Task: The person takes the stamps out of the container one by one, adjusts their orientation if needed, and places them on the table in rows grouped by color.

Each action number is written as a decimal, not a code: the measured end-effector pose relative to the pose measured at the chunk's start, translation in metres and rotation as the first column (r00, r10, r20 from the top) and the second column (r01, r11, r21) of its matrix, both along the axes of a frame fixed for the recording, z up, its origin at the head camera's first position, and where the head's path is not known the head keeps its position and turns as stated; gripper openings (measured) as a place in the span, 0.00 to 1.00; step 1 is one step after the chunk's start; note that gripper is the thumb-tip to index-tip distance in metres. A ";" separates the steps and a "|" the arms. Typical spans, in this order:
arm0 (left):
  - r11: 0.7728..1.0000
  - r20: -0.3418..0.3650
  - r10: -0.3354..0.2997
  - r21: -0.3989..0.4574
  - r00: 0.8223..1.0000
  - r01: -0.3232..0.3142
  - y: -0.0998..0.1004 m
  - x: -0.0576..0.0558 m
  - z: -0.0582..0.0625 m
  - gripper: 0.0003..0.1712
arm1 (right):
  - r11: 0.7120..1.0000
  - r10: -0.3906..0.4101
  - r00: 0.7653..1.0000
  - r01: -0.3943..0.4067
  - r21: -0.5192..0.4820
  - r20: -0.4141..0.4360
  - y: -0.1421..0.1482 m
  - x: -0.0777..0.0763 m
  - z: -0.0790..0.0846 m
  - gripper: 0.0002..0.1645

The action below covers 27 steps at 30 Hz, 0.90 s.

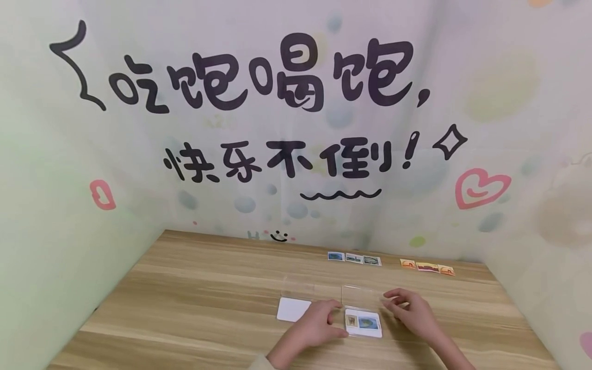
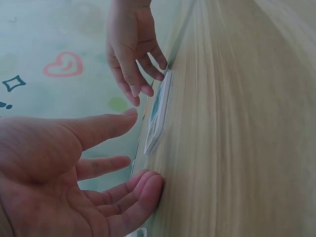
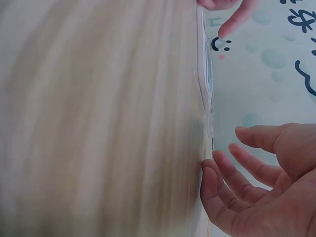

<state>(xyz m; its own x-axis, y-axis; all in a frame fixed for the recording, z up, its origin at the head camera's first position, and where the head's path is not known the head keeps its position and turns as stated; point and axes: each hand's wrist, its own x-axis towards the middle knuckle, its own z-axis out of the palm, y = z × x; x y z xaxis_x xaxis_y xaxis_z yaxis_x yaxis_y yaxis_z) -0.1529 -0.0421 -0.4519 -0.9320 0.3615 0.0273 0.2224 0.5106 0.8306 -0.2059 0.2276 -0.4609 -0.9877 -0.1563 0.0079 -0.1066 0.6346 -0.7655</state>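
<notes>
Hands, loose and apart, flank the card; I'd call this setting stamps, next probably lowering the lid.

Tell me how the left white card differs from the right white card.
The right white card carries two small pictures; the visible part of the left white card is plain.
The left white card is partly hidden by the left hand; the right white card lies in view between that hand and the right hand.
Both have rounded corners and a clear panel just beyond.
</notes>
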 end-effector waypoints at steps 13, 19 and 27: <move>0.996 0.001 0.067 0.064 0.998 -0.067 0.010 0.000 -0.007 0.31 | 0.994 0.065 0.997 -0.060 -0.089 0.052 -0.004 0.009 0.003 0.14; 0.995 0.002 0.088 0.055 0.996 -0.088 0.014 0.002 -0.010 0.30 | 0.995 0.050 0.995 -0.042 -0.095 0.087 -0.007 0.012 0.002 0.13; 0.992 -0.010 0.123 0.040 0.992 -0.122 0.019 0.005 -0.010 0.30 | 0.989 0.106 0.990 -0.095 -0.114 0.094 -0.005 0.015 -0.002 0.13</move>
